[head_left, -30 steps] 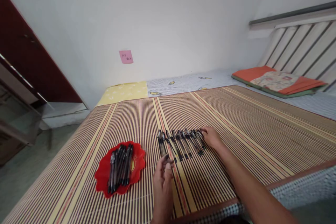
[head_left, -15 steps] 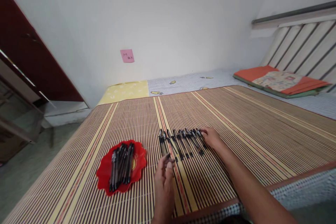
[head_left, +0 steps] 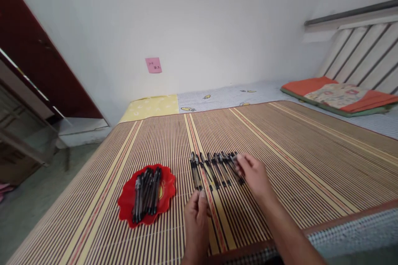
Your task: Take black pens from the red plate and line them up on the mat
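Observation:
A row of black-capped pens with clear barrels lies side by side on a striped bamboo mat. My left hand is at the lower ends of the leftmost pens, thumb and forefinger closed together; whether a pen tip is between them is hidden. At the row's right end, my right hand has its fingers curled round the upper part of a pen, partly covering the pens there. To the left, a red scalloped plate holds a bundle of several more pens.
The mat covers a bed with a patterned sheet. A folded orange and floral cloth lies at the far right beside a slatted white headboard. A pink note is on the wall; a dark red door stands left.
My right hand has curled further over the pens at the right end. My left hand's fingers have drawn together and moved slightly nearer to me. The view has shifted slightly.

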`<state>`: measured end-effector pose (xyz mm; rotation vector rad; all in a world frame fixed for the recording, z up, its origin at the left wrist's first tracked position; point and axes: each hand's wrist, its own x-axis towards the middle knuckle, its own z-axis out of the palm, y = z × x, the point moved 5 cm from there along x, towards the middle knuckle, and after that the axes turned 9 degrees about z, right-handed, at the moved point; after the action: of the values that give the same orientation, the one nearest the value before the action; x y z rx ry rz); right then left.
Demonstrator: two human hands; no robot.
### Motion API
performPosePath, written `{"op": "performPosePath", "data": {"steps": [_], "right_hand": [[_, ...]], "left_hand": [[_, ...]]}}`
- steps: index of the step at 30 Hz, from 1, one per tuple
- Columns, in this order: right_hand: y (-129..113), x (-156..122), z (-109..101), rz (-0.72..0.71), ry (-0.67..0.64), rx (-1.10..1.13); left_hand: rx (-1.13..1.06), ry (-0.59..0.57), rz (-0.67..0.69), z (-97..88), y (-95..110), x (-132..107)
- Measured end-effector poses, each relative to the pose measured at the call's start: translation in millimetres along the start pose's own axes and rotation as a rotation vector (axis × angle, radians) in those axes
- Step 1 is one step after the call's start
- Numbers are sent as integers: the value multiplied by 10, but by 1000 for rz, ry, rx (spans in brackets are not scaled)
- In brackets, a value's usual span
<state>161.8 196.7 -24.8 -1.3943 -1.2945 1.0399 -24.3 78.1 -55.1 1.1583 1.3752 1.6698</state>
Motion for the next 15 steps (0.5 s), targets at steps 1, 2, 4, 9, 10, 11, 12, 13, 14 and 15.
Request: {"op": "performPosePath", "data": {"steps": [1, 2, 4, 9, 10, 11, 12, 13, 14, 15], "right_hand": [[-53, -230, 213, 20, -103, 107], [-88, -456, 425, 44, -177, 178], [-109, -846, 799, 85, -244, 253], [-79, -1233, 1212, 50, -200, 271], [-77, -1237, 1227, 34, -212, 261], [-76, -1231, 1221, 16, -217, 255], [-74, -1220, 1199, 0, -216, 254], [-69, -1208, 1168, -14, -212, 253], [-60, -1197, 1133, -25, -208, 249], [-50, -1187, 1094, -36, -201, 243]], "left_hand": [[-14, 9, -1, 12, 0, -20], [-27, 23, 2, 17, -5, -37], [-41, 86, 15, -16, -36, -54], [0, 323, 37, -258, -157, -9], [2, 334, 44, -281, -166, 3], [2, 331, 52, -288, -167, 11], [6, 315, 59, -279, -161, 14], [18, 290, 67, -258, -151, 11], [38, 271, 75, -232, -136, 1], [65, 257, 84, -203, -119, -13]]}}
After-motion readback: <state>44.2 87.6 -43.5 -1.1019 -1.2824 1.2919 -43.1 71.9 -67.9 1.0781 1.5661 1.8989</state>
